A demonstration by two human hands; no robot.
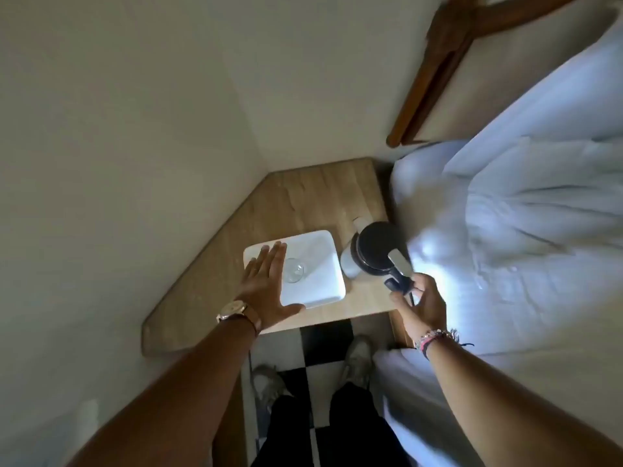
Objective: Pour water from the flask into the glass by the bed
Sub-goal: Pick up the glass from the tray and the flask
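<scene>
Looking down: a pale wall (118, 129) fills the left, meeting a second wall at the corner toward 12 o'clock.
Surface: a light wooden bedside table (303, 200) with angled edges is wedged into that corner, its right edge against the bed.
Floor: black and white chequered tiles (317, 345) show at 6 o'clock, with two pale shoes and dark trousers below.
Tray: a white square tray (323, 281) sits on the near half of the table.
Glass: a clear glass (295, 270) stands on the tray, left of its middle, hard to make out against the white.
Flask: a white flask (377, 247) with a dark round lid and a dark handle stands on the table just beside the tray, at 3 o'clock from the glass.
Bed: white rumpled bedding (522, 214) fills the right side, with a brown wooden frame (435, 69) behind it toward 1 o'clock.
Left hand (269, 284): flat and spread, palm down, fingers pointing to 12 o'clock, gripping nothing; it lies over the tray's left edge, with the glass just beside the fingers at 3 o'clock. A gold watch (234, 309) sits on the wrist.
Right hand (421, 299): reaching in from 5 o'clock, fingers curled around the flask's handle at the handle's near end. Beaded bracelets (435, 337) circle the wrist.
Arms: both forearms are bare and stretch forward from the lower corners.
</scene>
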